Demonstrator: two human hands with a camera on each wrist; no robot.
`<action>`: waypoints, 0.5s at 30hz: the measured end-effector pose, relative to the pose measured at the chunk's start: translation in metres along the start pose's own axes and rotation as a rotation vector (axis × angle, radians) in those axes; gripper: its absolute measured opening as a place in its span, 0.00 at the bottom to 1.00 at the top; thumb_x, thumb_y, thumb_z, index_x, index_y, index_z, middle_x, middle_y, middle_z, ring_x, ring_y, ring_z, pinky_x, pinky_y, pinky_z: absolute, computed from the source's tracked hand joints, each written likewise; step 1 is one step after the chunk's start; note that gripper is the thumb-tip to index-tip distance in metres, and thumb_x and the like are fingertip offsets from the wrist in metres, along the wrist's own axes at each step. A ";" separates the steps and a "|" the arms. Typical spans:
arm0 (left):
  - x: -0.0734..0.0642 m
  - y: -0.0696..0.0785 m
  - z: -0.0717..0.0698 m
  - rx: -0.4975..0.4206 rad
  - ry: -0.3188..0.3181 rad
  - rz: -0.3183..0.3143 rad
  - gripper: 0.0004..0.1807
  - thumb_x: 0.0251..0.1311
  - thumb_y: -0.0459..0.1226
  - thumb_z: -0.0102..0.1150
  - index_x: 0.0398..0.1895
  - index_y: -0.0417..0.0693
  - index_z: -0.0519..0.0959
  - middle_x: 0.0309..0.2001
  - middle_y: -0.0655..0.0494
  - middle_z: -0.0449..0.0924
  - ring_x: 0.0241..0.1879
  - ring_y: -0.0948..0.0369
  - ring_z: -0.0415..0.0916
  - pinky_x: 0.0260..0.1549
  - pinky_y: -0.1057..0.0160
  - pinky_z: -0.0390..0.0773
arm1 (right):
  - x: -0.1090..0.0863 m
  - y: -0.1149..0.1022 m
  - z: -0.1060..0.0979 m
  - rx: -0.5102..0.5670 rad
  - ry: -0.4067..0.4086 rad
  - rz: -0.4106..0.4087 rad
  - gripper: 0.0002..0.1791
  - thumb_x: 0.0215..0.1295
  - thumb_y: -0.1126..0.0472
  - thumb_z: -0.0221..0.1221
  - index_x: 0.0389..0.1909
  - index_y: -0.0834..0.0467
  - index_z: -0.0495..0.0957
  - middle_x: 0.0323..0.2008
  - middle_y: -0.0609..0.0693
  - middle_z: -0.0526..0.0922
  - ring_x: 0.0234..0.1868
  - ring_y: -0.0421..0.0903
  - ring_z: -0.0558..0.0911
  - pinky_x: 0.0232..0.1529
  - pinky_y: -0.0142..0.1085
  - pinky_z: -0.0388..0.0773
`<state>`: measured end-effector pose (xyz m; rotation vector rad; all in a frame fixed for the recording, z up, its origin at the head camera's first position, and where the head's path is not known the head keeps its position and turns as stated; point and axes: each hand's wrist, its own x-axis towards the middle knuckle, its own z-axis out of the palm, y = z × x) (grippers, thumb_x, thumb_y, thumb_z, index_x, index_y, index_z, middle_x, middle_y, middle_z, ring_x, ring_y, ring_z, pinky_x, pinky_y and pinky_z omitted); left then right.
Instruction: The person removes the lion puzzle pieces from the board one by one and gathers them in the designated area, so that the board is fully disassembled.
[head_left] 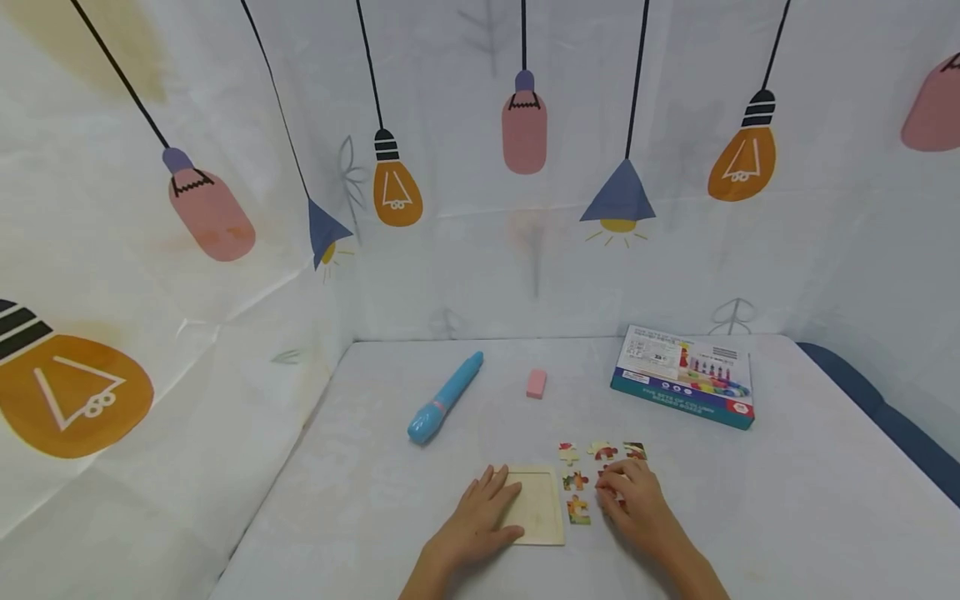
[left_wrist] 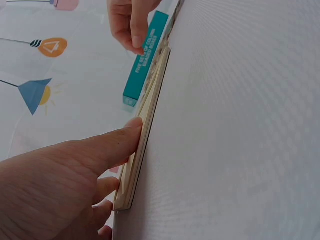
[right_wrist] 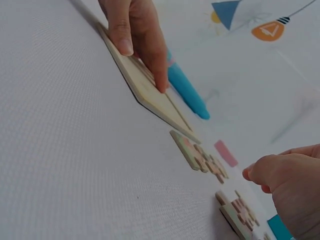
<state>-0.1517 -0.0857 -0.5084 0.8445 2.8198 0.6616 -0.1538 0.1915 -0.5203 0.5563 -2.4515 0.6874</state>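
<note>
My left hand lies over the left part of a shallow wooden puzzle tray, fingers extended and thumb near its lower edge. Just right of the tray, several jigsaw puzzle pieces with colourful printing lie spread in loose rows. Over the right-hand pieces is my right hand, fingers bent down and fingertips close together beside a piece. In the right wrist view, that hand appears raised above the pieces. Its fingertips are partly hidden, and I cannot tell whether they pinch a piece.
Behind the tray lie a blue pen-shaped device and a pink eraser-like block. A flat teal-edged box lies at the back right. A white sheet printed with lamps hangs behind and left of the white table.
</note>
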 end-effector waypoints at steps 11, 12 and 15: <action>-0.003 0.003 -0.003 0.014 0.005 -0.006 0.33 0.59 0.53 0.52 0.65 0.49 0.63 0.69 0.47 0.51 0.69 0.48 0.43 0.62 0.47 0.48 | -0.001 -0.001 -0.001 -0.016 0.006 -0.006 0.11 0.44 0.66 0.70 0.27 0.50 0.80 0.34 0.41 0.74 0.42 0.41 0.68 0.40 0.42 0.69; -0.003 0.004 -0.003 0.015 0.005 -0.006 0.33 0.59 0.53 0.52 0.65 0.49 0.63 0.69 0.47 0.51 0.69 0.48 0.43 0.62 0.47 0.48 | -0.001 -0.001 -0.001 -0.015 0.009 -0.008 0.11 0.43 0.66 0.70 0.26 0.50 0.80 0.34 0.41 0.74 0.42 0.41 0.68 0.40 0.42 0.69; -0.004 0.004 -0.004 0.013 0.007 -0.005 0.33 0.59 0.54 0.52 0.65 0.49 0.63 0.70 0.47 0.51 0.69 0.49 0.43 0.62 0.47 0.48 | -0.001 -0.001 0.000 -0.015 0.015 -0.007 0.11 0.43 0.66 0.70 0.26 0.50 0.80 0.34 0.41 0.73 0.41 0.41 0.68 0.40 0.42 0.68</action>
